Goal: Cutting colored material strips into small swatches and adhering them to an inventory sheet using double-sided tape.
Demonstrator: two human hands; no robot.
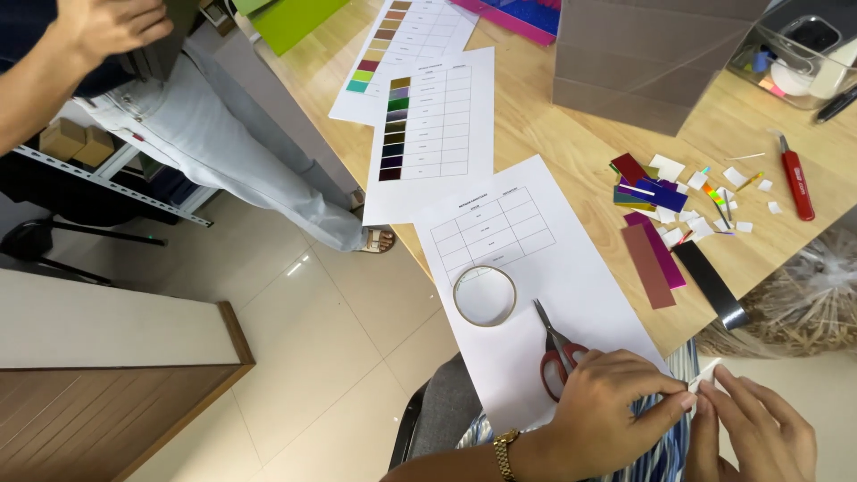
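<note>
both grips meet at the bench edge: the left hand (603, 411) and the right hand (759, 428) pinch a small white scrap (703, 373) between fingertips pressed together. just beside the left hand, red-handled scissors (555, 357) lie on a white sheet (571, 277), near a clear tape roll (484, 295). coloured strips (656, 250) lie farther off on the wooden bench (536, 125).

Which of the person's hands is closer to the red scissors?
Left. The left hand lies right beside the red scissors, partly over their handles. The right hand is farther off to the side, past the left hand, pinching a small white piece with it.
</note>
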